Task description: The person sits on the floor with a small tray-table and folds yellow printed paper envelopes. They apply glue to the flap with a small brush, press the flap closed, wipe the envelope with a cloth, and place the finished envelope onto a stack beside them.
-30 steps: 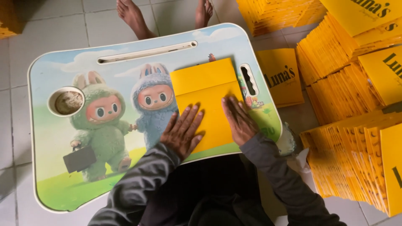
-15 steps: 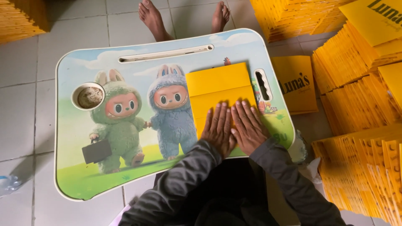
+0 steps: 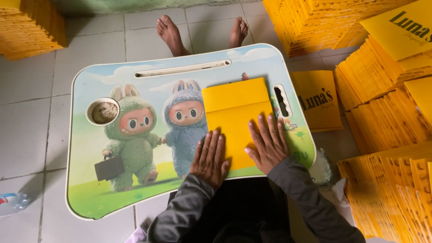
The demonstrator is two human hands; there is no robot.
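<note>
Since half a second ago the hands have spread apart: then they lay side by side at the lower part of the yellow sheet, now the left hand [image 3: 209,158] has slid to the sheet's left edge while the right hand [image 3: 268,145] sits at its right edge. The tiled floor [image 3: 40,121] carries everything, with stacks of yellow printed sheets [image 3: 382,103] banked along its right side and another stack [image 3: 27,31] in its far left corner. On the floor stands a small lap counter [image 3: 135,81] printed with two furry cartoon figures, one green and one blue, a round cup hole [image 3: 103,111] near its left edge and a long slot [image 3: 182,69] along its far edge. The folded yellow sheet [image 3: 236,112] lies flat on the right half of the counter, its upper flap turned down, close beside the handle cut-out [image 3: 283,101] at the right edge. Both hands rest flat and open, palms down, fingers spread, pressing the sheet and gripping nothing. Two bare feet [image 3: 171,33] show beyond the far edge.
</note>
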